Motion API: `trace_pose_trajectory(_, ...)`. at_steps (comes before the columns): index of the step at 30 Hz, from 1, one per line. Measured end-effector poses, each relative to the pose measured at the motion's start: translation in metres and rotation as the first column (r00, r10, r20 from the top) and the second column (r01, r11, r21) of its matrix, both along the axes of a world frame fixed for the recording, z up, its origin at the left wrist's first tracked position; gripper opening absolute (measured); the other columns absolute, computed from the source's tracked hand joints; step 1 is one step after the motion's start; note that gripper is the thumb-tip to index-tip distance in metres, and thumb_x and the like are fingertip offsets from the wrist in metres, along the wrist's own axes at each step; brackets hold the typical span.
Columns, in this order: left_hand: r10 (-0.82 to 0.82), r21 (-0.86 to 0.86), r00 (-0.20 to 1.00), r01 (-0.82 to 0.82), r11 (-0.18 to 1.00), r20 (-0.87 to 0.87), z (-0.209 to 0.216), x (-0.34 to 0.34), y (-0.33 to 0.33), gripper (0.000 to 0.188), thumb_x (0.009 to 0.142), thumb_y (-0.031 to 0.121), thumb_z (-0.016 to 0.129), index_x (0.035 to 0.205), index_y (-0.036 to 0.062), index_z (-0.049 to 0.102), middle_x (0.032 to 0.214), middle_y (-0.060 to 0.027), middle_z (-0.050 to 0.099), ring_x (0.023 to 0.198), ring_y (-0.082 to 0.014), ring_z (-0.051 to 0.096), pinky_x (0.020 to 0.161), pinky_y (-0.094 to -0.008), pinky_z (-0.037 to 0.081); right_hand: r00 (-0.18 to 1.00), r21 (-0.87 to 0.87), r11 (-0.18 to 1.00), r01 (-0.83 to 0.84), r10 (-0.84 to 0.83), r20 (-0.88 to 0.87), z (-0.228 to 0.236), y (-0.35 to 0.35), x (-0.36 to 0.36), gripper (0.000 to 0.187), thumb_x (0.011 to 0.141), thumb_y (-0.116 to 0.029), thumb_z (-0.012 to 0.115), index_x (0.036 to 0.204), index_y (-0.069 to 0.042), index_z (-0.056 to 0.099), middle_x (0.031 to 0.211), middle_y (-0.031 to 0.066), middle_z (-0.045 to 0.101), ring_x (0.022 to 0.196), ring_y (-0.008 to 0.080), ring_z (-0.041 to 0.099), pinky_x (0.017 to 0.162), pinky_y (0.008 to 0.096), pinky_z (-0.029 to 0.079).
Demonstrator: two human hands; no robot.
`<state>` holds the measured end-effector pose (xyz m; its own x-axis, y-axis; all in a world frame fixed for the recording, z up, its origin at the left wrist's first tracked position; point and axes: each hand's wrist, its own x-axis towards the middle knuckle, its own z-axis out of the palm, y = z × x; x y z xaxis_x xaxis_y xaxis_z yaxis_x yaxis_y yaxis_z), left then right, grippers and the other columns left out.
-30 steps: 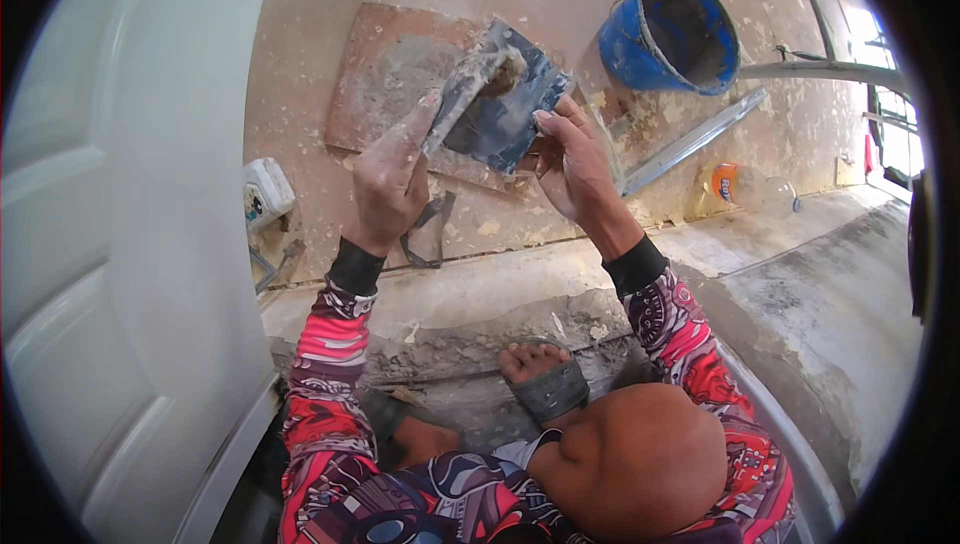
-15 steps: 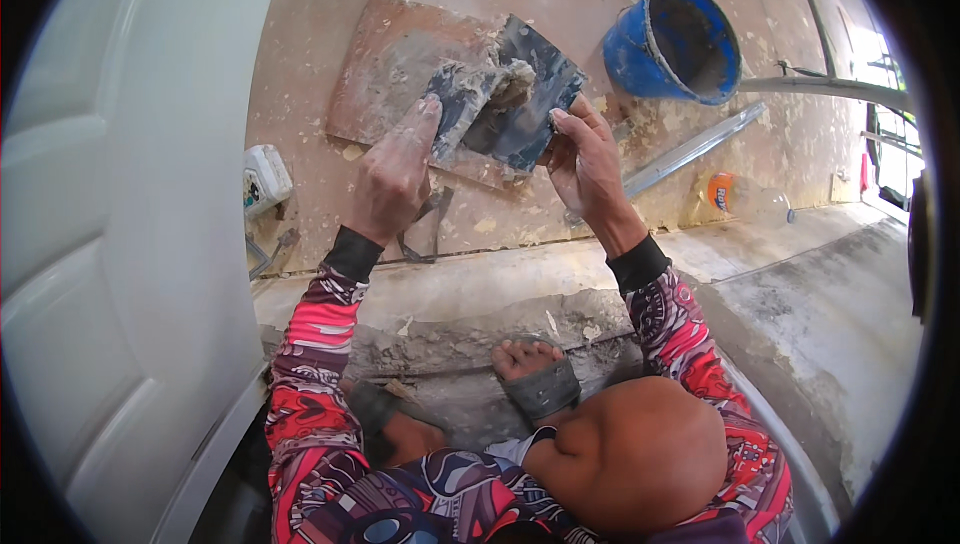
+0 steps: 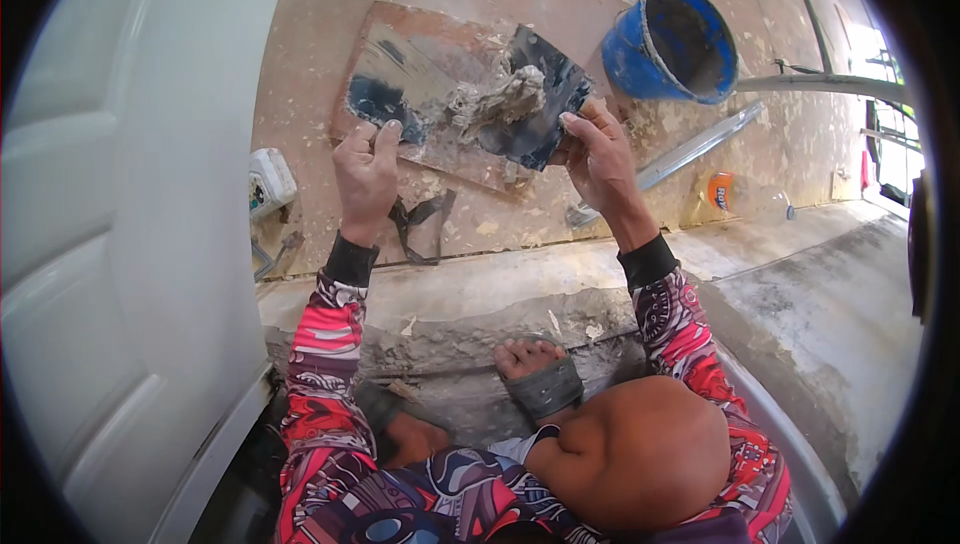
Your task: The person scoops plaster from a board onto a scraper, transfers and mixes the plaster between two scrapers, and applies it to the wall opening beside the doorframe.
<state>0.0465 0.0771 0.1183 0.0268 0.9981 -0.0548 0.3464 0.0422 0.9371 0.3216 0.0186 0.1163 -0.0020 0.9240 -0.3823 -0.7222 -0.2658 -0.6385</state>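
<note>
My left hand [image 3: 367,174] pinches the near edge of a thin, dark rectangular spreader [image 3: 375,99], its face streaked with wet grey mortar. Between thumb and fingers, my right hand [image 3: 600,159] grips a second dark flat spreader [image 3: 555,109], tilted. A thick lump of mortar [image 3: 515,96] bulges over the left part of that second spreader, close to the edge of the first one. Beneath both lies a reddish-brown board [image 3: 425,19] smeared with mortar, partly hidden by the spreaders.
A blue bucket [image 3: 625,54], grey inside, lies beyond my right hand. Nearer are a metal straightedge [image 3: 700,144] and a clear bottle [image 3: 755,199]. Left are a white container [image 3: 270,182], a dark strap [image 3: 405,224] and a white panelled door [image 3: 180,244]. A pole [image 3: 830,86] juts in at right.
My left hand has drawn left and turned its spreader away from the other one. The mortar lump now shows on the right spreader, which has shifted slightly right and nearer.
</note>
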Motion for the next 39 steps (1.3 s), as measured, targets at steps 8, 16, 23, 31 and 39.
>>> trace_pose_trajectory(8,-0.028,0.023,0.994,0.031,0.999,-0.108,0.074,0.025,-0.022,0.029,0.093,0.008,0.064,0.069,0.0006,0.049,0.058,0.0022,0.041,0.053,-0.0073,0.035,0.045,-0.0286,0.030,0.992,-0.061,0.996,-0.070,0.075,0.098,-0.003,0.000,-0.008,0.005,0.095,-0.008,0.053,0.098,-0.006,0.056,0.086,-0.0003,0.062,0.073,0.0096,0.064,0.062,0.0298,0.058)
trace_pose_trajectory(16,-0.292,0.299,0.844,0.451,0.841,-0.451,0.061,0.033,-0.037,0.008,0.086,-0.003,0.059,0.094,-0.0060,0.061,0.072,-0.0220,0.060,0.061,-0.0392,0.059,0.054,-0.0419,0.045,0.984,-0.065,0.995,-0.078,0.087,0.153,0.011,0.000,-0.011,0.008,0.095,-0.010,0.055,0.101,-0.006,0.059,0.082,-0.0025,0.058,0.068,0.0064,0.059,0.059,0.0257,0.054)
trace_pose_trajectory(23,-0.451,0.040,0.638,0.602,0.797,-0.624,0.001,0.005,-0.042,0.019,0.084,0.002,0.058,0.098,-0.0096,0.060,0.077,-0.0251,0.061,0.067,-0.0417,0.060,0.061,-0.0462,0.048,0.999,-0.012,0.999,-0.037,0.037,0.024,0.026,0.001,-0.006,0.012,0.094,-0.009,0.056,0.105,-0.004,0.060,0.082,-0.0009,0.061,0.068,0.0090,0.061,0.062,0.0276,0.055)
trace_pose_trajectory(31,0.106,-0.235,0.939,-0.028,0.972,0.328,0.024,-0.023,-0.015,0.025,0.092,0.010,0.057,0.113,-0.0020,0.062,0.096,-0.0100,0.071,0.081,-0.0251,0.068,0.077,-0.0353,0.055,0.995,-0.011,0.999,-0.032,0.033,0.090,0.010,-0.001,0.019,0.020,0.093,-0.009,0.055,0.111,-0.003,0.061,0.094,0.0049,0.068,0.077,0.0141,0.068,0.065,0.0323,0.058)
trace_pose_trajectory(39,0.362,-0.559,0.521,0.292,0.776,0.773,0.008,-0.032,0.002,0.033,0.100,0.023,0.049,0.124,0.0038,0.058,0.109,-0.0081,0.068,0.095,-0.0194,0.066,0.072,-0.0323,0.056,0.977,-0.095,0.973,-0.210,0.205,-0.056,-0.003,-0.006,-0.007,0.015,0.094,-0.008,0.053,0.108,-0.004,0.058,0.092,0.0041,0.066,0.074,0.0160,0.068,0.064,0.0345,0.059)
